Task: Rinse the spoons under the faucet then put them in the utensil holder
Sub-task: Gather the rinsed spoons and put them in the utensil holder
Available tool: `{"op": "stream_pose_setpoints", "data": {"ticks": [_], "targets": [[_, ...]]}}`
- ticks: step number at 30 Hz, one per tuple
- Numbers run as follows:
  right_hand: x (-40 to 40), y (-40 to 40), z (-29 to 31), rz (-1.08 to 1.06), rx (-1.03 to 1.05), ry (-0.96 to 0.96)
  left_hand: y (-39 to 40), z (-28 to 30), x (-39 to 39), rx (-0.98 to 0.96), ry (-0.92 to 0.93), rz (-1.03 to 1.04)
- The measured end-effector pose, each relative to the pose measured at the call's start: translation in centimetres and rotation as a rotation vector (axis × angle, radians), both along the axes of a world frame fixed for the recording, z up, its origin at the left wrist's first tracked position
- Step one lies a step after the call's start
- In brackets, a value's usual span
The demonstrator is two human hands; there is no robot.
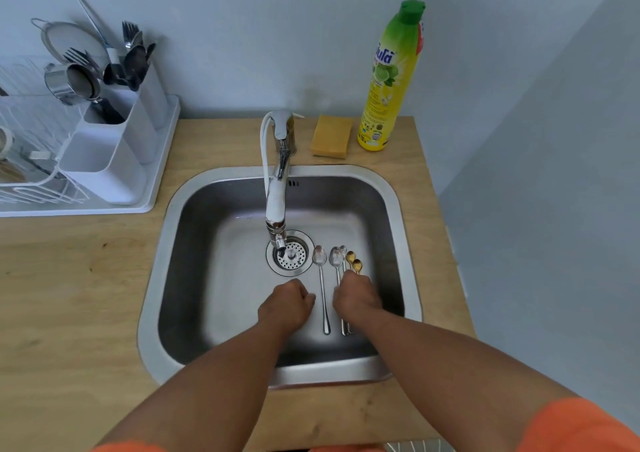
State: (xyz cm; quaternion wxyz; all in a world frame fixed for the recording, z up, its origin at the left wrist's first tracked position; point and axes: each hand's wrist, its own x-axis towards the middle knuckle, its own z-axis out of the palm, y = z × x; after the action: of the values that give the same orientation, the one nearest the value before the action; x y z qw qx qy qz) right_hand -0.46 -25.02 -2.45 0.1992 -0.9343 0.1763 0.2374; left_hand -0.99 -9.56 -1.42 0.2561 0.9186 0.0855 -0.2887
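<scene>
Several spoons lie side by side on the floor of the steel sink [194, 243], right of the drain. One long silver spoon [322, 278] lies alone between my hands. Two more silver spoons [336, 259] and two gold spoons [354, 261] have their handles under my right hand [356, 299]. Its fingers curl down over them, and the grip itself is hidden. My left hand [285, 304] is a loose fist holding nothing, just left of the lone spoon. The faucet [277, 195] reaches over the drain, with no water visible. The white utensil holder [114, 146] stands at the far left.
The holder sits in a white dish rack [152, 188] with forks, spoons, a strainer and a metal cup at its back. A yellow sponge [330, 136] and a green-capped dish soap bottle [391, 81] stand behind the sink. A wooden counter [69, 295] surrounds the sink.
</scene>
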Motion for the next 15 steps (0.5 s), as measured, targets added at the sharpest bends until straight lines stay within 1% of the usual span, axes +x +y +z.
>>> {"op": "stream_pose_setpoints", "data": {"ticks": [7, 10, 15], "targets": [[0.3, -0.6, 0.0, -0.03, 0.032, -0.005, -3.7, -0.2, 2.6, 0.118, -0.04, -0.039], [0.7, -0.8, 0.1, -0.034, 0.046, -0.006, -4.4, -0.5, 3.1, 0.16, -0.016, -0.03], [1.2, -1.5, 0.0, -0.041, 0.061, 0.003, -4.9, -0.9, 3.0, 0.163, 0.037, 0.008]]}}
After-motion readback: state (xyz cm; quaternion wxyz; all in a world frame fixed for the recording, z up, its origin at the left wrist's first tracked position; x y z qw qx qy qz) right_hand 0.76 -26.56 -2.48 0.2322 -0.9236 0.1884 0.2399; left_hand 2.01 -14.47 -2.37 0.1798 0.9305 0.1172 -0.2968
